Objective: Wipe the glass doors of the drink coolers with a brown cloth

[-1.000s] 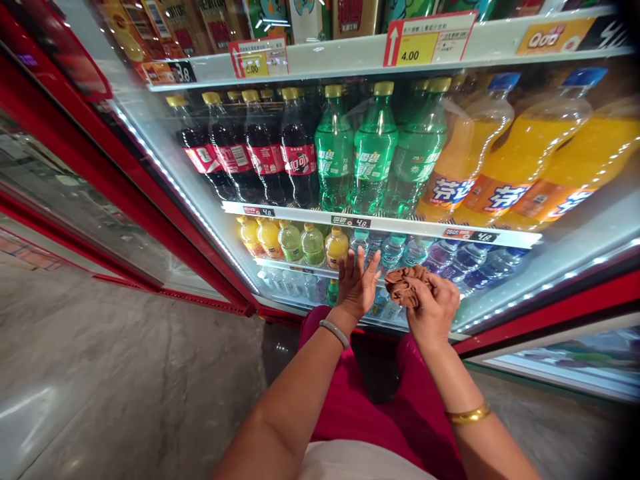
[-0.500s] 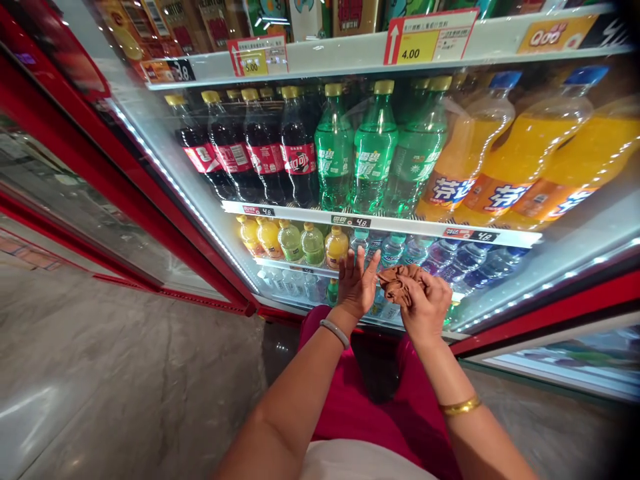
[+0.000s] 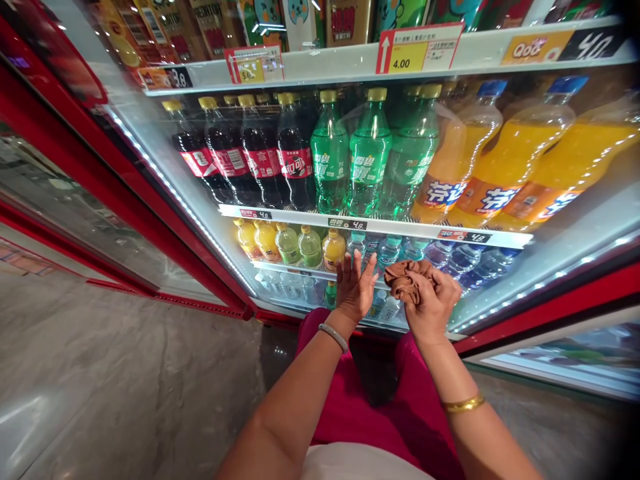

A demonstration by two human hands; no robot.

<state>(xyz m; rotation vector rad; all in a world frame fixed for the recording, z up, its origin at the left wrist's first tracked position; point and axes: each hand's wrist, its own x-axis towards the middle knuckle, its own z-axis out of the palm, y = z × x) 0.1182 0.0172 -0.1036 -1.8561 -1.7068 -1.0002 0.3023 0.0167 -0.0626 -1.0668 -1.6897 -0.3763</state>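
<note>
My left hand (image 3: pixel 355 288) is open, fingers spread, held up flat against or just before the glass door (image 3: pixel 280 283) of a drinks fridge. It wears a pale bangle at the wrist. My right hand (image 3: pixel 433 303) is closed on a crumpled brown cloth (image 3: pixel 406 280), which is at the glass a little to the right of my left hand. Behind the glass, small bottles of yellow juice (image 3: pixel 333 250) and clear-blue bottles (image 3: pixel 389 250) stand on a lower shelf. Whether the left palm touches the glass I cannot tell.
Higher in the fridge are cola bottles (image 3: pixel 295 160), green bottles (image 3: pixel 370 157) and orange soda bottles (image 3: pixel 500 187), above a white shelf edge (image 3: pixel 300 220) with price tags. A red door frame (image 3: pixel 165 200) runs along the left. Grey floor (image 3: pixel 125 373) lies below.
My right hand has moved slightly to the right with the cloth, away from my left hand. The left hand stays nearly in place. The view has shifted a little.
</note>
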